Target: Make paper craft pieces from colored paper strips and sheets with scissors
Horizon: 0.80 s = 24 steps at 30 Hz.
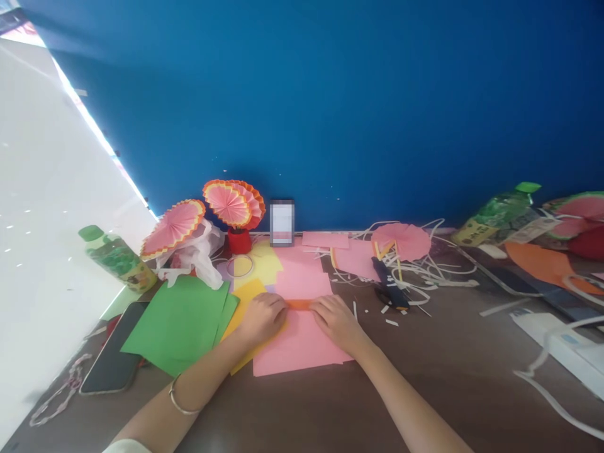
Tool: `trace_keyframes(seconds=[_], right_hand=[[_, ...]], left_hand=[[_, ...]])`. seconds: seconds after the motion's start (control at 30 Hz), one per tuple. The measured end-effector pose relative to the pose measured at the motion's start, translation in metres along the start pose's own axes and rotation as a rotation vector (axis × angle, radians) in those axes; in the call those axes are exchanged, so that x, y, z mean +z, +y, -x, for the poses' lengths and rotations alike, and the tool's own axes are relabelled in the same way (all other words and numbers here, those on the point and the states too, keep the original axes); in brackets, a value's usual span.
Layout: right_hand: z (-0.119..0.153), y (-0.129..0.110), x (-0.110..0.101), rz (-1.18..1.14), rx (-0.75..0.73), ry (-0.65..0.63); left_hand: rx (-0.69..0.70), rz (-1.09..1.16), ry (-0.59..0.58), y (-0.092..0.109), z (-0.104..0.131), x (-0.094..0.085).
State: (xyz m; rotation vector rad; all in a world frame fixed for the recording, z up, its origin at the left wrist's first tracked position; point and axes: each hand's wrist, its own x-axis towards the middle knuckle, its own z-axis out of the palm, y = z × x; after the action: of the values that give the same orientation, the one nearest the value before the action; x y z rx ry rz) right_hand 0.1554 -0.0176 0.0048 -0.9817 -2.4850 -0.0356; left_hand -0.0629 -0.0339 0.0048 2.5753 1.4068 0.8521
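Note:
Between my two hands lies a narrow orange paper strip (299, 304), set crosswise over pink paper sheets (302, 349). My left hand (264, 316) is closed at the strip's left end, its fingers curled down. At the right end my right hand (336, 319) is closed too, fingertips pressed on the paper. The strip's ends are hidden under the fingers. Golden-yellow paper (243, 301) shows beneath my left hand, and green paper sheets (182, 321) lie to its left. Beyond my hands, another pink sheet (303, 284) lies on the desk.
Pleated paper fans stand in a red pot (240, 241) near the blue wall. A phone (282, 225) leans there. Dark scissors (391, 283), white cables (436, 277) and a pink rosette (402, 241) lie right. Green-capped bottles (117, 258) stand on both sides. A dark tablet (113, 355) lies left.

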Motion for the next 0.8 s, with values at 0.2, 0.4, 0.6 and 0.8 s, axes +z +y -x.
trace_keyframes(seconds=[0.2,0.4,0.6,0.8], right_hand=[[-0.003,-0.001,-0.002,-0.014,0.042,-0.002],[-0.005,-0.003,-0.003,0.042,-0.018,-0.033],[-0.007,-0.002,-0.003,0.007,-0.007,-0.095],[-0.003,0.007,-0.004,0.029,0.048,-0.116]], left_hand=[[-0.058,0.047,0.001,-0.002,0.0,0.0],[-0.006,0.081,-0.018,-0.003,-0.001,0.0],[-0.039,0.103,0.008,-0.006,-0.003,0.003],[-0.002,0.01,-0.014,-0.01,-0.002,0.004]])
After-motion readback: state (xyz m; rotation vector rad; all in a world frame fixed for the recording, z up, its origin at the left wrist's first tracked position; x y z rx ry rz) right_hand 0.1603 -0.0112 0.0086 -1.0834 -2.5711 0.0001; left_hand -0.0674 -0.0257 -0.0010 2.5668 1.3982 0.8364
